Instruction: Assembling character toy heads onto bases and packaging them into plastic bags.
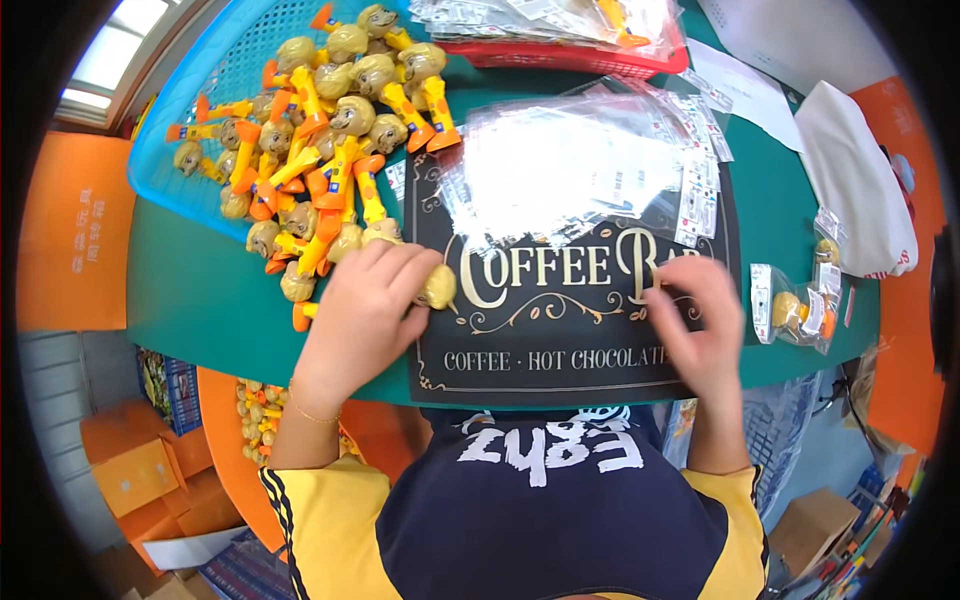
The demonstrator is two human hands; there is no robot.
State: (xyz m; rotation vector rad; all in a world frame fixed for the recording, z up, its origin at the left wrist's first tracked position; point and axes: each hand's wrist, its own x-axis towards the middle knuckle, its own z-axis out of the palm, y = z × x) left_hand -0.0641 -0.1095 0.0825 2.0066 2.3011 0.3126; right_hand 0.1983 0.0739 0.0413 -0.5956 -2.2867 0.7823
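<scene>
My left hand point(365, 310) is closed round a toy candy dispenser point(437, 288), whose tan character head sticks out past my fingertips over the left edge of the black mat point(560, 375). Beside that hand, a heap of similar dispensers point(350, 115) with yellow stems and orange feet spills from a blue basket point(165, 170) onto the table. Over the mat's right side, my right hand point(700, 315) has its thumb and bent fingers apart, with nothing visible between them. A spread pile of clear plastic bags point(570, 165) with printed strips covers the mat's far part.
A red basket point(570, 58) full of bags stands at the back. Bagged dispensers point(800, 310) lie on the green table point(190, 270) at the right, near a pale cloth point(850, 180). Below the table's near edge, an orange container point(225, 420) holds more dispensers.
</scene>
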